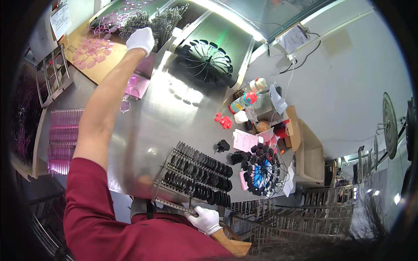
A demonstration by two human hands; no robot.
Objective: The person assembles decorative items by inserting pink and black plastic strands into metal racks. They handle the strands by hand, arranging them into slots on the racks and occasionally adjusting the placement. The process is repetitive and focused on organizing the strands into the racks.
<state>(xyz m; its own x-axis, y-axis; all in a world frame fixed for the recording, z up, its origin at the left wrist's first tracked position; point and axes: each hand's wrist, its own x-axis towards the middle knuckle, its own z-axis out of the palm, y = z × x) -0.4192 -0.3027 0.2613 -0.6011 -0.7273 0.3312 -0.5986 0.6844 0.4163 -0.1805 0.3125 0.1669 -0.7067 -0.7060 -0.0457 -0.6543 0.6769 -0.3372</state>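
Note:
My left arm stretches far up over the bench, and my white-gloved left hand (141,41) is at a pile of thin metal wire hooks (163,25) near the back. Its fingers are turned away from view, so their grip is hidden. Close to my body, my right hand (205,220), also gloved in white, has its fingers closed on the near bar of a metal rack (174,205). Rows of dark oval lenses (191,174) stand upright in this rack, which is tilted at the bench's front edge.
Pink lens pieces (92,50) lie on cardboard at back left, above a rack of pink pieces (65,141). A lamp-lit wheel of black lenses (207,61) stands at the back. Right of centre are bottles (244,102), red pieces (223,121) and another black lens wheel (262,172).

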